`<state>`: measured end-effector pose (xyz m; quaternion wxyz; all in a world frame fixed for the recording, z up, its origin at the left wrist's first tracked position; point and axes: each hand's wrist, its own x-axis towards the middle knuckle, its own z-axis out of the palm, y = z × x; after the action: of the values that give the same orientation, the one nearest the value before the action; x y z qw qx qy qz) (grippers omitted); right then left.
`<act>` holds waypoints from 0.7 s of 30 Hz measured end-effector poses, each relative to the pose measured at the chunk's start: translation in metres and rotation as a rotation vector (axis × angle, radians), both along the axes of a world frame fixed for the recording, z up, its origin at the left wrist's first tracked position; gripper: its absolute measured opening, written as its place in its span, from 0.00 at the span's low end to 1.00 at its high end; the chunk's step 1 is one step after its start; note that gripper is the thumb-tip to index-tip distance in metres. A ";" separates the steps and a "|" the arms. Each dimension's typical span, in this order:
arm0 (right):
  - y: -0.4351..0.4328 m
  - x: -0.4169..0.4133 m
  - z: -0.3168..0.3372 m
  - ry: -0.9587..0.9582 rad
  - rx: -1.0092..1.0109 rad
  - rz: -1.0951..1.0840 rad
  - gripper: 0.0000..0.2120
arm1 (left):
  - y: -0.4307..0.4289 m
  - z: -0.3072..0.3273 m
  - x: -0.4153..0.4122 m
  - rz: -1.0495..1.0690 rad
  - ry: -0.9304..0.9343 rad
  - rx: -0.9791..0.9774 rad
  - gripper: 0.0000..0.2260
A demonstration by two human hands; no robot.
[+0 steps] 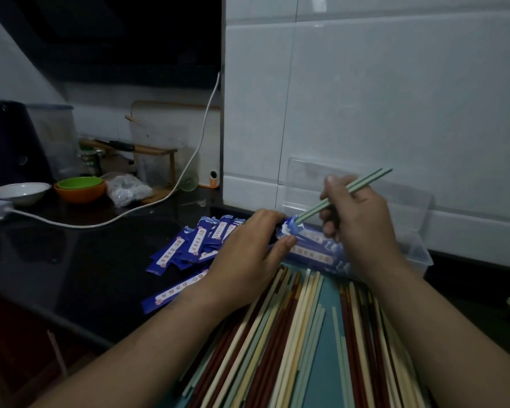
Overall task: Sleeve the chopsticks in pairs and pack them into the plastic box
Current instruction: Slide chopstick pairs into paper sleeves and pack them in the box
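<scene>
Head view: a blue printed paper sleeve [289,228] is pinched at its open mouth by the left hand [248,254], thumb below and fingers curled over the top. A pair of pale green chopsticks [371,180] is gripped by the right hand [357,219], fingers wrapped round the middle of the sticks. The sticks are tilted, lower tips set into the sleeve mouth and upper ends pointing up and right. Most of their length is outside the sleeve.

A clear plastic box [415,242] is placed against the white tiled wall [365,98], just behind the right hand. Filled blue sleeves [315,253] appear to be laid inside it, partly hidden by the hands.

Loose chopsticks [277,334] in red-brown, cream and pale green are spread on a teal mat [330,328] under both forearms. A heap of empty blue sleeves [195,245] is piled on the dark glossy worktop [86,260] just left of the left hand. One more sleeve [174,293] is laid apart, nearer the camera.

At far left a white bowl [19,191] is seen beside a green bowl [80,182] nested in an orange bowl [80,195]. A white cable [189,160] is run across the worktop and up the wall. The lighting is dim, so background items cannot be told apart clearly.
</scene>
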<state>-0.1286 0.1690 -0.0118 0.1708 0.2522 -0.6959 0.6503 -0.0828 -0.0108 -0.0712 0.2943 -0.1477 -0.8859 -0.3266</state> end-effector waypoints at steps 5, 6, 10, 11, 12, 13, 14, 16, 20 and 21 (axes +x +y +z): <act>-0.009 0.009 -0.005 -0.080 0.267 0.168 0.16 | 0.006 0.006 -0.001 0.052 -0.009 -0.085 0.17; -0.010 0.009 -0.006 -0.100 0.277 0.168 0.16 | 0.006 0.006 -0.001 0.067 -0.022 -0.124 0.17; -0.010 0.004 -0.004 -0.167 0.066 0.070 0.18 | 0.003 0.006 0.000 0.141 -0.043 -0.214 0.15; -0.008 0.001 -0.003 -0.172 -0.014 0.030 0.18 | 0.002 0.008 0.000 0.148 -0.048 -0.222 0.15; -0.005 -0.001 -0.001 -0.162 -0.053 -0.005 0.16 | 0.002 0.009 0.000 0.148 -0.052 -0.228 0.15; -0.003 -0.003 0.001 -0.145 -0.045 -0.032 0.14 | 0.002 0.010 0.000 0.143 -0.054 -0.235 0.15; -0.003 -0.003 0.001 -0.128 -0.004 -0.040 0.13 | 0.004 0.011 0.000 0.138 -0.054 -0.242 0.15; -0.004 -0.002 0.000 -0.114 0.147 -0.006 0.12 | 0.007 0.014 0.000 0.126 -0.060 -0.256 0.13; -0.012 0.000 -0.009 -0.092 0.363 -0.025 0.16 | 0.010 0.017 0.000 0.111 -0.066 -0.273 0.12; -0.012 0.000 -0.009 -0.075 0.373 -0.052 0.16 | 0.010 0.018 0.001 0.110 -0.067 -0.279 0.12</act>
<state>-0.1289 0.1571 -0.0211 0.1120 0.2371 -0.8165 0.5144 -0.0819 -0.0007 -0.0528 0.2589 -0.1274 -0.9387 -0.1885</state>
